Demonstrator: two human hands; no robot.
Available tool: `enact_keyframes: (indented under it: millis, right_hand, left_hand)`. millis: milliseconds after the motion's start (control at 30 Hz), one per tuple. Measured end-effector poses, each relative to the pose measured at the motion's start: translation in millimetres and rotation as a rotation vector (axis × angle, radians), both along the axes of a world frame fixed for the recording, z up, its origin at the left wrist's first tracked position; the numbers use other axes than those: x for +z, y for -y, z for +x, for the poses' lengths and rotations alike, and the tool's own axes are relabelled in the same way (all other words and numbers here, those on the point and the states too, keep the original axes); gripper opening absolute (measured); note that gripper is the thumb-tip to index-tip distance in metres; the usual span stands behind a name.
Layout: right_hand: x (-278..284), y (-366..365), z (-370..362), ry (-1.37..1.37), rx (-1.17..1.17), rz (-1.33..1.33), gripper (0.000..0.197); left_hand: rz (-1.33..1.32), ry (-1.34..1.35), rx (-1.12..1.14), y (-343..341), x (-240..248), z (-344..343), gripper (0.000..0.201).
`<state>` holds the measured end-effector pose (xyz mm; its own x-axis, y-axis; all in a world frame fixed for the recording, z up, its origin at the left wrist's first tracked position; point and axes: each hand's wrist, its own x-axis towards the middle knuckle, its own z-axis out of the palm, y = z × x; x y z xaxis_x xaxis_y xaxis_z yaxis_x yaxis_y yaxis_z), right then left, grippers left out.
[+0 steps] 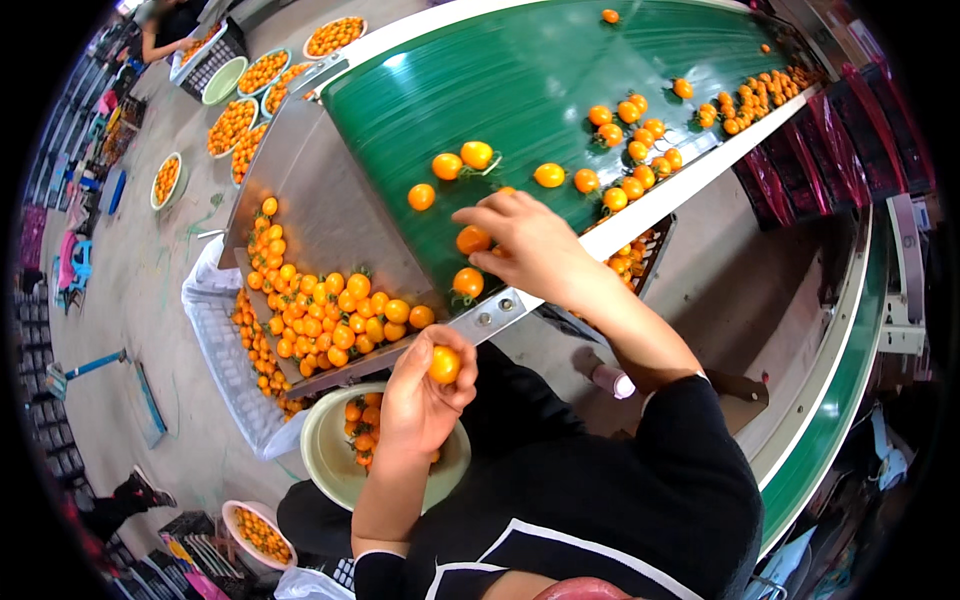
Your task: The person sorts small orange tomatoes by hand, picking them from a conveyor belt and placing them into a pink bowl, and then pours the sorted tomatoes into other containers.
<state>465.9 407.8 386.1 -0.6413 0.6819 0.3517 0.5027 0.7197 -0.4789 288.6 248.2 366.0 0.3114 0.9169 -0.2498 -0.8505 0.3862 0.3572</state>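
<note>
My left hand (420, 395) is closed around an orange cherry tomato (445, 365), just off the lower corner of the metal chute. My right hand (535, 245) reaches over the green conveyor belt (450, 90), its thumb and fingers curled on either side of another cherry tomato (473, 239). One more tomato (468, 282) lies just below that hand, near the belt's edge. Several others, some with green stems, are scattered beyond my fingers. On the metal chute (330, 190) rests a heap of tomatoes (340, 315). A pale green bowl (325, 450) partly filled with tomatoes stands under my left forearm.
A white-lined crate (215, 320) sits below the chute. Beneath the belt's near rail (700, 165) is a dark crate of tomatoes (630, 262). Several filled basins, such as a white one (168, 182), stand on the floor at left. Another person's arm (160, 48) shows at the top left.
</note>
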Motion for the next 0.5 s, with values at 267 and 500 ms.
enact_keyframes:
  millis: [267, 500]
  right_hand:
    - [38, 24, -8, -0.162, 0.306, -0.432, 0.038]
    - [11, -18, 54, 0.224, -0.385, 0.146, 0.035]
  left_hand:
    - [-0.219, -0.116, 0.106, 7, 32, 8, 0.05]
    - [-0.094, -0.18, 0.174, -17, 24, -2, 0.052]
